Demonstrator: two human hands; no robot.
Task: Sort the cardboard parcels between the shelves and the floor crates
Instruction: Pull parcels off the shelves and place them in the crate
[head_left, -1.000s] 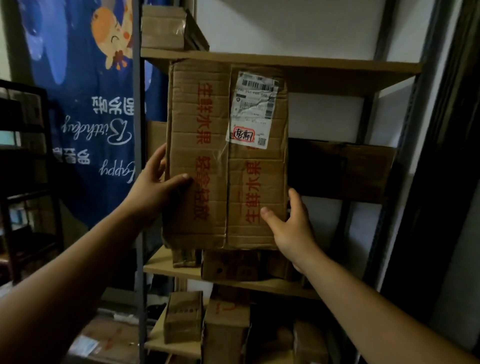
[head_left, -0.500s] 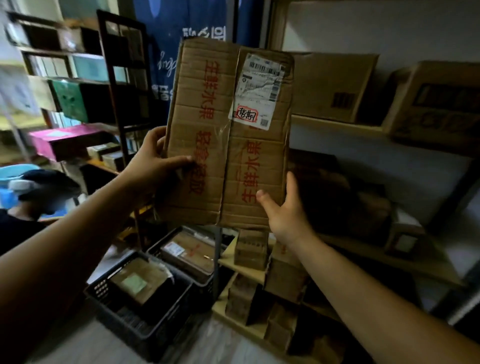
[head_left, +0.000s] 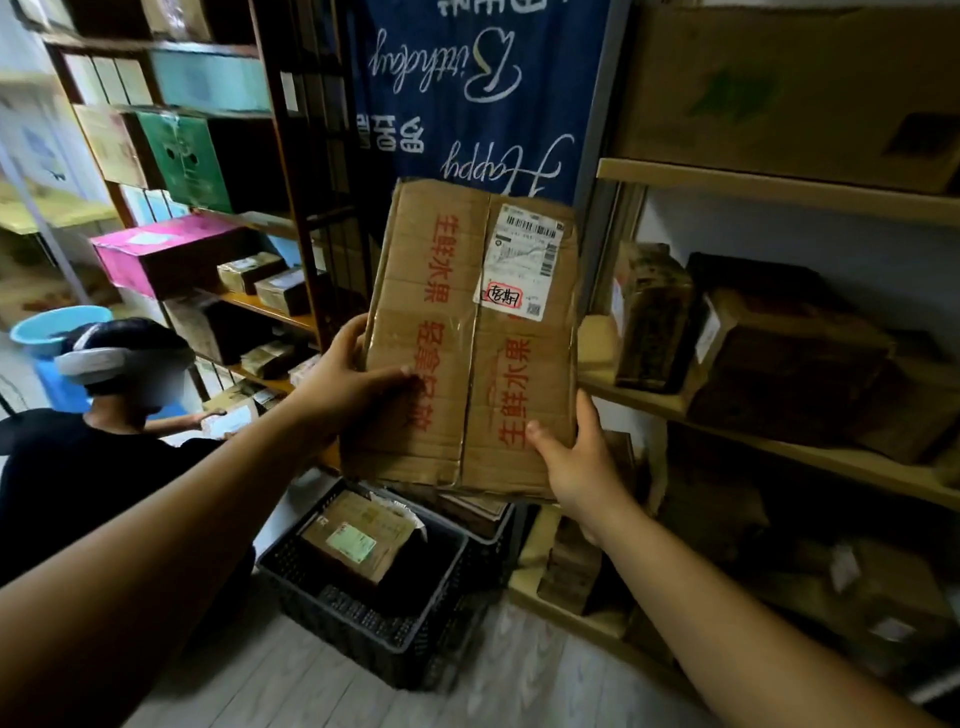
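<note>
Two shelf units are seen flanking a storeroom aisle: a pale wooden shelf unit (head_left: 779, 187) stacked with brown boxes at right and a dark rack (head_left: 291, 208) of coloured cartons at left, with a blue birthday banner (head_left: 478, 93) hung between them. A black plastic floor crate (head_left: 374, 634) is set below, and a smaller labelled parcel (head_left: 358, 538) is seen lying inside it. Above the crate, a flat cardboard parcel (head_left: 467, 338) printed with red characters is held upright in mid-air, clear of both shelf units. It is gripped at its lower half by both hands. The left hand (head_left: 343, 379) is wrapped round the left edge, with the thumb pressed on the front face and the other fingers hidden behind. The right hand (head_left: 576, 462) is cupped at the lower right corner, with the thumb laid on the front and the remaining fingers mostly hidden behind the edge. The board is creased and its taped centre seam is worn, so the parcel is judged light, thin and somewhat floppy rather than rigid. A two-handed hold at opposite edges is judged best, so that the seam is spared any squeeze. A white shipping label (head_left: 524, 265) is stuck at the upper right of the face.
</note>
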